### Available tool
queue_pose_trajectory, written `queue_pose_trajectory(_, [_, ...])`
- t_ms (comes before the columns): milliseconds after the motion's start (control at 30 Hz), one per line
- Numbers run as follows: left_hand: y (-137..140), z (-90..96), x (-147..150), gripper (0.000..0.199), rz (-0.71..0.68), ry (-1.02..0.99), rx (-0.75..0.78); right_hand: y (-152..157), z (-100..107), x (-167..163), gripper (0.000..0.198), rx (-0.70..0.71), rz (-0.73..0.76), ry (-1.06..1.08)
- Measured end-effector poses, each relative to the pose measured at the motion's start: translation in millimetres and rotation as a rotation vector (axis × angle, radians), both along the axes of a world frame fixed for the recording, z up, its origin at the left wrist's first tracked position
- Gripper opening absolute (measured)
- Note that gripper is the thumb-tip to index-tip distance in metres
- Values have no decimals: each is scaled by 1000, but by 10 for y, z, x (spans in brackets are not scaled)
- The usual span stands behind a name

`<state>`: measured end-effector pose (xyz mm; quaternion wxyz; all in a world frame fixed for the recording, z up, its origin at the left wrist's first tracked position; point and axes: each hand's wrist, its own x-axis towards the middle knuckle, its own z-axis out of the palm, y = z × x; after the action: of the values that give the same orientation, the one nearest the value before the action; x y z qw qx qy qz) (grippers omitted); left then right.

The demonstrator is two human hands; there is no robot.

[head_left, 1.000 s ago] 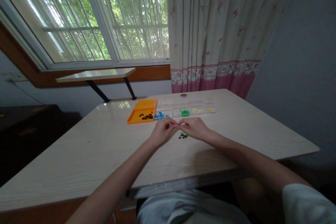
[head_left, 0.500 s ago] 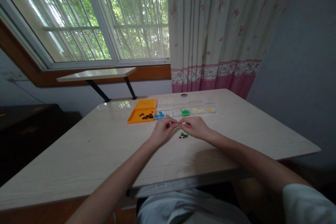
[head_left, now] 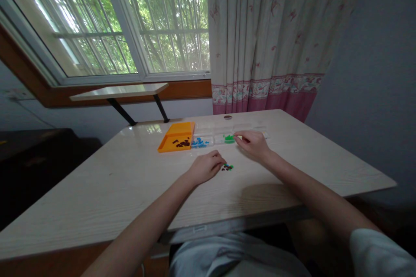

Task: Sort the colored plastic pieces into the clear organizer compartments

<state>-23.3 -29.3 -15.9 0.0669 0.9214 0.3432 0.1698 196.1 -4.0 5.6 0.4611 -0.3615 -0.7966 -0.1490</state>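
My left hand [head_left: 206,167] is low over the table, thumb and fingers pinched together at the edge of a small pile of green, blue and dark pieces [head_left: 227,167]. Whatever sits between those fingertips is too small to make out. Farther off, my right hand [head_left: 254,144] reaches over the clear compartment box, its fingertips closed in a pinch beside the small green pieces [head_left: 229,138]. I cannot tell what that pinch holds. Blue pieces [head_left: 199,142] lie in the compartment to the left. My right hand covers part of the compartments on the right.
An open orange case [head_left: 165,143] with dark brown pieces [head_left: 182,143] adjoins the box's left end. A round dark disc [head_left: 228,117] lies near the table's [head_left: 136,186] back edge. A raised shelf [head_left: 120,91] stands at the back left, below the window. A curtain [head_left: 256,43] hangs behind.
My hands were together, fingertips meeting above the pile. Now they are apart: the left has moved down to the pile, the right forward and right to the green pieces.
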Motion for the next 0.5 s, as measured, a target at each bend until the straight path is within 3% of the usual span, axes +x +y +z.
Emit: queue_pose_trajectory(500, [-4,45,-7,23,-65,24,-19,-18,12,-17,22,46,19,11])
